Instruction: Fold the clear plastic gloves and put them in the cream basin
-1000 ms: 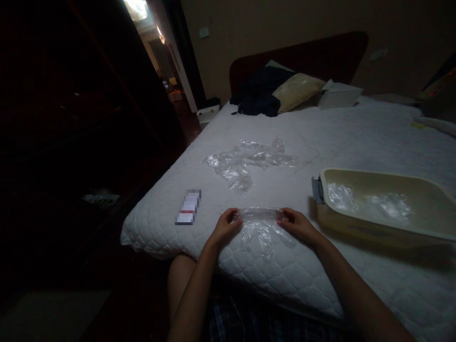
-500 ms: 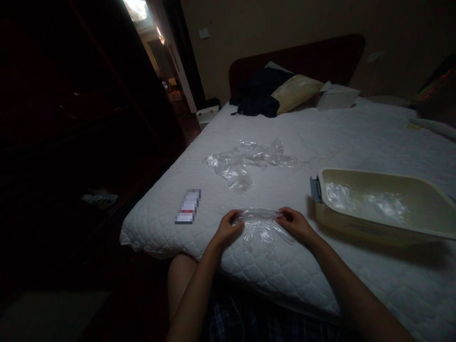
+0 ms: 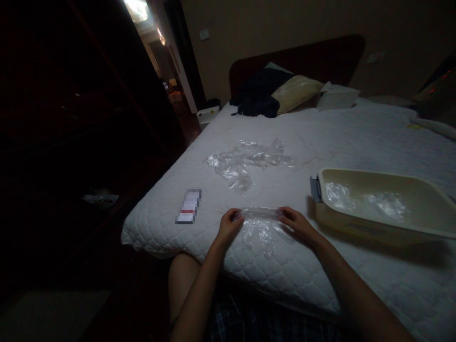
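Left hand (image 3: 230, 227), right hand (image 3: 296, 224) each pinching glove (image 3: 261, 230); plastic (image 3: 235, 164) beyond both; tub (image 3: 370, 232) right of right hand.

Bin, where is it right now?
In the head view, the bin is on the bed at the right, beside the right hand, which pinches a clear glove.

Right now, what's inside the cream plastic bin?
The cream plastic bin holds crumpled clear plastic in two shiny patches; anything under them, or behind the near wall, is hidden.
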Motion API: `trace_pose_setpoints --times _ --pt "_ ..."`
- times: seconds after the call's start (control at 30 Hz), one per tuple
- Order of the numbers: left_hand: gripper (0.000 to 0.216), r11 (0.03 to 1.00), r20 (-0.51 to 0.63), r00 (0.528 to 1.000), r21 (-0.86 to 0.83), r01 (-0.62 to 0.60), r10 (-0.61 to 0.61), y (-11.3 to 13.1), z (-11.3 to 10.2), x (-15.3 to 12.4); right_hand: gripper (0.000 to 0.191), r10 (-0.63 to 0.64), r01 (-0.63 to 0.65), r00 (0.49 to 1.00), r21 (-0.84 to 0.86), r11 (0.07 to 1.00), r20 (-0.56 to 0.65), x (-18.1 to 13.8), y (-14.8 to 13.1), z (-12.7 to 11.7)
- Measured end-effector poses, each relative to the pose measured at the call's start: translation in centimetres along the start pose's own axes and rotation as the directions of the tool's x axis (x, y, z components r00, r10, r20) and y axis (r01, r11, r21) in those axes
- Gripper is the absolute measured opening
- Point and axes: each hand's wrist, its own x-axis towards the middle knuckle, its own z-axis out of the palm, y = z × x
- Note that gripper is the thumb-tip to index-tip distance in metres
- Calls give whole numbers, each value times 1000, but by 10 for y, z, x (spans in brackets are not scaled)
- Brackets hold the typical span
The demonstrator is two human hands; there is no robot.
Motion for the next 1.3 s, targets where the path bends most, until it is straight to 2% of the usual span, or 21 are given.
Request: trace_pose_setpoints --times 0.17,0.4,0.5,0.57,0.63,0.73,0.83,0.9,0.97,1.07,1.17,1.2,1.3 --pt "26 999 27 999 -33 29 -28 1 -4 -1 25 21 -22 999 -44 999 -27 -1 1 2" --pt "39 998 132 991 -46 33 -26 0 -9 -4 14 -27 25 998 -33 999 -54 -7 -1 5" --pt "24 995 128 988 20 -95 91 -1 -9 -3 11 -96 93 993 -46 995 -71 -9 0 5" --pt "12 976 155 968 56 -210 199 -2 -10 -2 12 -166 159 983 -86 984 -77 -10 0 5" --pt "13 943 203 936 112 -315 288 0 -13 -4 16 -244 231 968 -156 960 -66 -12 -1 3" --pt "23 827 328 863 296 -479 383 4 -20 -10 22 -359 347 933 -280 895 10 -17 -3 -2" --pt "31 595 522 735 448 -668 433 9 -30 -18 24 -415 415 906 -376 828 86 -23 -4 -6" --pt "34 420 644 644 493 -762 412 10 -37 -23 25 -418 425 901 -415 804 113 -27 -3 -9" --pt "38 285 730 589 516 -808 347 9 -43 -28 24 -412 425 902 -442 790 132 -30 -2 -11" --pt "44 184 783 567 536 -824 257 7 -46 -33 25 -404 387 911 -510 768 83 -31 -6 -12" --pt "45 153 784 576 556 -817 232 6 -42 -36 30 -440 364 897 -631 685 40 -31 -22 -2" --pt "45 149 779 582 563 -813 233 7 -40 -36 33 -458 393 885 -658 642 82 -32 -29 4" --pt "46 138 772 594 578 -804 228 9 -35 -38 44 -471 586 803 -633 507 366 -33 -46 28"
